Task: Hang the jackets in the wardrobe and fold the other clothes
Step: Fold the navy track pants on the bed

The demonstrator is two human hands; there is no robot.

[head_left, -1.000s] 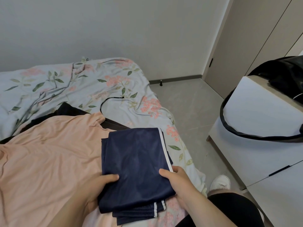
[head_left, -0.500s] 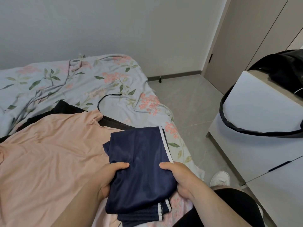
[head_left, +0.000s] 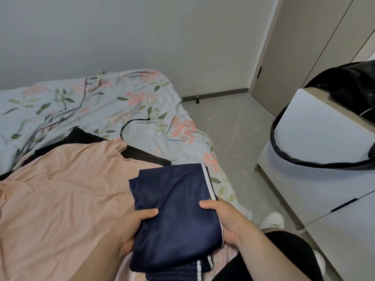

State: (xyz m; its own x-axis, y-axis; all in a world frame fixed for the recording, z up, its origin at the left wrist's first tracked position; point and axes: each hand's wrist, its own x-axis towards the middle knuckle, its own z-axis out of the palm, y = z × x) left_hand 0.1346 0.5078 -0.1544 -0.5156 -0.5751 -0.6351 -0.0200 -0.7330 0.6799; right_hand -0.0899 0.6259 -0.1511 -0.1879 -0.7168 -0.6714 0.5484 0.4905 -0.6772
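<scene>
The folded navy shorts [head_left: 174, 216] sit at the bed's [head_left: 85, 110] near corner, white stripe toward the bare grey floor [head_left: 233, 134]. The left hand [head_left: 132, 226] and right hand [head_left: 225, 218] each pinch 1 side. A peach shirt [head_left: 60, 189] lies beside them. White drawers [head_left: 316, 169] stand across the floor.

Two bare forearms reach forward from the bottom edge. The left hand [head_left: 132, 230] grips the left side of a folded navy garment [head_left: 174, 199], thumb on top, fingers curled underneath. The right hand [head_left: 225, 220] grips the right side the same way, thumb lying across the top.
</scene>
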